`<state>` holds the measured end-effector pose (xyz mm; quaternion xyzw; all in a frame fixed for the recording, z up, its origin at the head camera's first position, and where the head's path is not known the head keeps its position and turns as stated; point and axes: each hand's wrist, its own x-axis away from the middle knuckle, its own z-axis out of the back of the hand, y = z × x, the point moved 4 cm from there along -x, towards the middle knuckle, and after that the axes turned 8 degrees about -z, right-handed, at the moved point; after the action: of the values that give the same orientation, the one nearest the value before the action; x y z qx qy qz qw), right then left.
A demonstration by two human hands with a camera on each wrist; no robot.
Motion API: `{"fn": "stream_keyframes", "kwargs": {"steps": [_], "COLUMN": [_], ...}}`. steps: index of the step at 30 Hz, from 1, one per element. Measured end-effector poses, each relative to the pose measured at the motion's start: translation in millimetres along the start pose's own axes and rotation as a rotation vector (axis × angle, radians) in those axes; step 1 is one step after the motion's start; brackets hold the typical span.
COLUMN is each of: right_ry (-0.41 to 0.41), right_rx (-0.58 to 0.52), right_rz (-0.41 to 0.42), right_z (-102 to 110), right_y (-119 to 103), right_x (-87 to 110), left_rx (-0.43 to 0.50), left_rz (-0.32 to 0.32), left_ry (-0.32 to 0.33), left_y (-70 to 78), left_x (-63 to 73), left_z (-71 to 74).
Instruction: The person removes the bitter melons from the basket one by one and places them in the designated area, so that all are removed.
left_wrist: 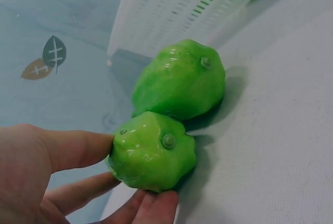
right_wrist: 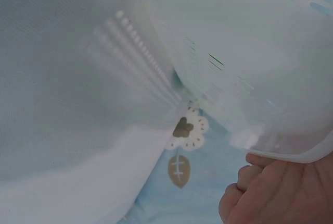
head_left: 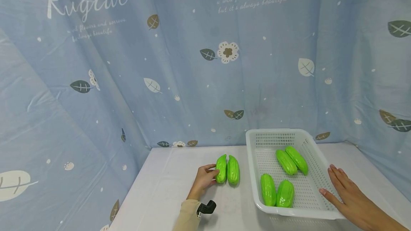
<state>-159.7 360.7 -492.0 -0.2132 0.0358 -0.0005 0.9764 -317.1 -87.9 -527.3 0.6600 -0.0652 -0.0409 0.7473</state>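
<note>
Probably light and stiff, the gourd (head_left: 221,169) sits at nine o'clock, just beside its twin (head_left: 233,170); the gloss may slip, so I'd take its middle. The left hand (head_left: 203,179) pinches it; the right hand (head_left: 349,196), fingers straight, touches the basket (head_left: 251,168) at four o'clock.

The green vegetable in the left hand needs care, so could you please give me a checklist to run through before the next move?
1. Grip: ok; the left hand pinches the green vegetable between thumb and fingers.
2. Firmness of grip: cannot tell.
3. Gap to the neighbouring vegetable: not ok; the two lie close together.
4. Room in the white basket: ok; bare floor shows beside its four vegetables.
5. Right hand at the basket's right rim: ok.
</note>
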Motion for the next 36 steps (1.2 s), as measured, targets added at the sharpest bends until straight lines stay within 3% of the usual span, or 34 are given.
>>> {"fn": "stream_keyframes", "kwargs": {"steps": [18,24,36], "right_ry": [-0.004,0.000,0.004], "right_rx": [-0.017,-0.019,0.002], "right_rz": [-0.006,-0.001,0.006], "right_z": [-0.5,-1.0,1.4], "right_y": [-0.7,-0.6,-1.9], "right_x": [0.1,0.2,-0.6], "left_rx": [-0.047,-0.109,-0.110], "left_rz": [0.006,0.009,-0.061], "left_ry": [0.015,0.071,0.144], "left_y": [3.3,5.8,23.4], "left_x": [2.7,2.6,1.4], "left_z": [2.1,10.2,30.8]}}
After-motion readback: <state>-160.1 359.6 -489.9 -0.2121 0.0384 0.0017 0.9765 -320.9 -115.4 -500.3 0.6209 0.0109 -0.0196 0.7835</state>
